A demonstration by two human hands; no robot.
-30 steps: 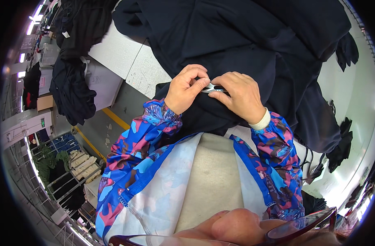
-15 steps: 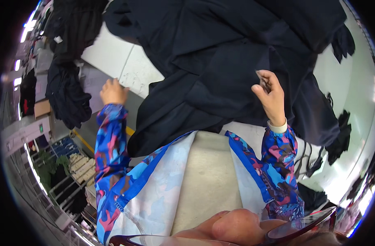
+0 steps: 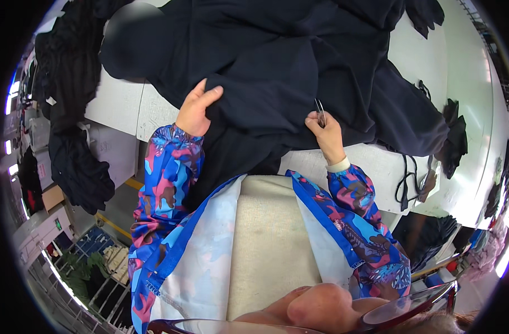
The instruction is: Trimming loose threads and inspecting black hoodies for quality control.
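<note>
A large dark navy garment (image 3: 265, 72) lies spread and creased across the white table, its near part hanging toward my lap. My left hand (image 3: 194, 111) rests at the garment's left side, thumb and forefinger apart against the cloth; its other fingers are mostly hidden. In my right hand (image 3: 328, 133), closed fingers hold small metal thread snips (image 3: 320, 107), their two thin points upward over the cloth. This hand is near the garment's lower right part, to the right of the left hand.
More dark garments (image 3: 71, 161) hang over the table's left end. Black cords (image 3: 406, 186) dangle at the near right table edge (image 3: 343, 167). Dark cloth pieces (image 3: 454, 131) lie on the right side. A metal rack (image 3: 93, 267) with folded clothes stands at lower left.
My left hand has moved right and up from beside the table onto the garment. My right hand has shifted left and slightly down with the snips. The garment appears farther left in view.
</note>
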